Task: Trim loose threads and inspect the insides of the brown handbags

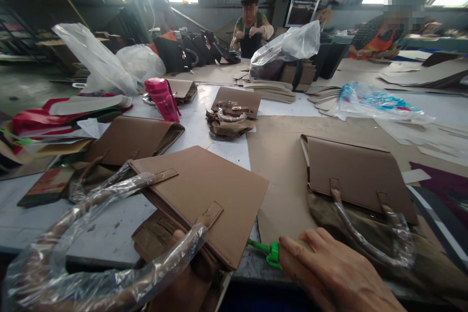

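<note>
A brown handbag [212, 190] is tilted up at the table's front edge, its plastic-wrapped handle [73, 214] looping towards me at the left. My left hand [183, 273] grips the bag from below, partly hidden behind the handle; the thumb shows near the zipped opening. In my right hand [329, 265] is a squeeze bottle [298, 265] with a green nozzle. The nozzle points left at the bag's lower right edge; whether it touches is unclear. Beside this hand, to the right, lies another brown handbag [354, 175] with wrapped handles.
More brown bags [127, 139] lie left and at mid-table [236, 102]. A pink bottle [161, 97] stands between them. Plastic bags [288, 48], stacked panels [274, 91] and black handbags [171, 53] lie farther back. Two people [252, 24] sit across the table.
</note>
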Demonstrator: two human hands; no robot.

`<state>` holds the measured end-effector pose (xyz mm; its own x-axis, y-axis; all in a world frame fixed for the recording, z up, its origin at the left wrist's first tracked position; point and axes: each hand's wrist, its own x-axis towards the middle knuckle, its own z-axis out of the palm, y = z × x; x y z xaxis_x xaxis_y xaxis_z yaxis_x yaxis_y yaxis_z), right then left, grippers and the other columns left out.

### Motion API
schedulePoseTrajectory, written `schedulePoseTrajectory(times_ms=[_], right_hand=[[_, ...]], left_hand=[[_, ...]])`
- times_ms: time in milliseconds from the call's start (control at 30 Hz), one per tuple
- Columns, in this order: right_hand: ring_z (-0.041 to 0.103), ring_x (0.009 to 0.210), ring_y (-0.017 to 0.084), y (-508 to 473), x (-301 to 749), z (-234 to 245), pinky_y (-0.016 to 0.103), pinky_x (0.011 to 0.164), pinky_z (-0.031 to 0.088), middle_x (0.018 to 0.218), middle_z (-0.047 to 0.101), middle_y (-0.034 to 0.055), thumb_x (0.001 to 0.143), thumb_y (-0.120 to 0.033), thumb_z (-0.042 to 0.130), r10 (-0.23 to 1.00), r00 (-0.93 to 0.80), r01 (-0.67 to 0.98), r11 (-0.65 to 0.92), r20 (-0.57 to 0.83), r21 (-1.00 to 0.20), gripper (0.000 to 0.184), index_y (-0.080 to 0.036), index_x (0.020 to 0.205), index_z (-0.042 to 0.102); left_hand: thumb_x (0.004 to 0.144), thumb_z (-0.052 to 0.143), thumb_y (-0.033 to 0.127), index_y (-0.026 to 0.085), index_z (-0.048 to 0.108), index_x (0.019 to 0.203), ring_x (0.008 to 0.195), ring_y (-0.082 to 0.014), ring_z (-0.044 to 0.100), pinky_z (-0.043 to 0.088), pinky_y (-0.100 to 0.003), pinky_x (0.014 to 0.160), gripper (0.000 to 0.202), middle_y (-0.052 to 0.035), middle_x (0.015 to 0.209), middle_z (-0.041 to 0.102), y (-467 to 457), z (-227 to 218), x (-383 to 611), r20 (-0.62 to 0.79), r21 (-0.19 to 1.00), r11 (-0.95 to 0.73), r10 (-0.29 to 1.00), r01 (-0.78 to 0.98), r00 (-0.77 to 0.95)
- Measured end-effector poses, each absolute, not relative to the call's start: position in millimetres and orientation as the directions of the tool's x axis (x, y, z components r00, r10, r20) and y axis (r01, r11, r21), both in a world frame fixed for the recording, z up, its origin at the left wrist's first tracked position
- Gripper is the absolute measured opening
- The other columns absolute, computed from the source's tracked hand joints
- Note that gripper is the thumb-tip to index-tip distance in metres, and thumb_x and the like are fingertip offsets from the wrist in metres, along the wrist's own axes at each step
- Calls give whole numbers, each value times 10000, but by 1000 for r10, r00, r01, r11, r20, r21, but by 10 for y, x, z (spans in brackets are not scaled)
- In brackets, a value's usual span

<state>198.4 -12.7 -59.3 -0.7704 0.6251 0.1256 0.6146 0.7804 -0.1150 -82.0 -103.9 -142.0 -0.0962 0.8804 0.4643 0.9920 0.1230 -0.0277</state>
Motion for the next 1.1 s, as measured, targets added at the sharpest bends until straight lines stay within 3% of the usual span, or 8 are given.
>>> schedulePoseTrajectory(times_ms=[100,300,500,667,867,1100], right_hand=[[512,643,144,-103,1992,-643,220,531,411,726,526,31,842,-271,420,648,-745,641,761,158,-99,202,-224,1008,524],[514,601,130,-148,1957,-596,207,505,399,674,514,14,838,-308,435,602,-785,587,798,147,-135,160,-225,922,544],[508,608,138,-96,2010,-700,216,508,395,688,513,20,843,-283,426,651,-740,644,758,171,-97,177,-222,977,525],[507,584,130,-144,1969,-624,205,491,386,663,511,17,836,-300,441,600,-783,592,800,164,-98,151,-220,920,538],[502,569,124,-115,1979,-635,202,479,372,653,508,16,862,-335,393,618,-754,617,783,222,-81,203,-215,932,540],[487,505,113,-236,1909,-642,200,430,339,594,501,8,871,-369,365,549,-803,556,830,233,-40,245,-212,922,547]], left_hand=[[701,509,378,196,634,831,525,-204,573,489,-306,538,256,-22,600,625,-1032,-1385,-796,440,22,155,886,988,-149],[674,516,390,204,644,802,598,-225,604,513,-316,588,260,-43,669,654,-1037,-1357,-780,443,39,185,878,982,-183],[665,526,350,216,650,817,719,-255,622,527,-347,647,238,-60,785,665,-1027,-1305,-757,368,82,237,895,968,-251],[673,516,309,248,657,822,845,-245,615,528,-310,685,214,-28,885,673,-1026,-1244,-723,328,141,173,921,975,-211],[665,527,416,207,641,839,740,-267,623,526,-358,671,294,-54,794,675,-1067,-1354,-778,331,44,268,905,962,-267],[669,520,381,193,602,877,821,-307,596,496,-435,741,292,-84,809,648,-1087,-1371,-789,421,30,208,885,978,-201]])
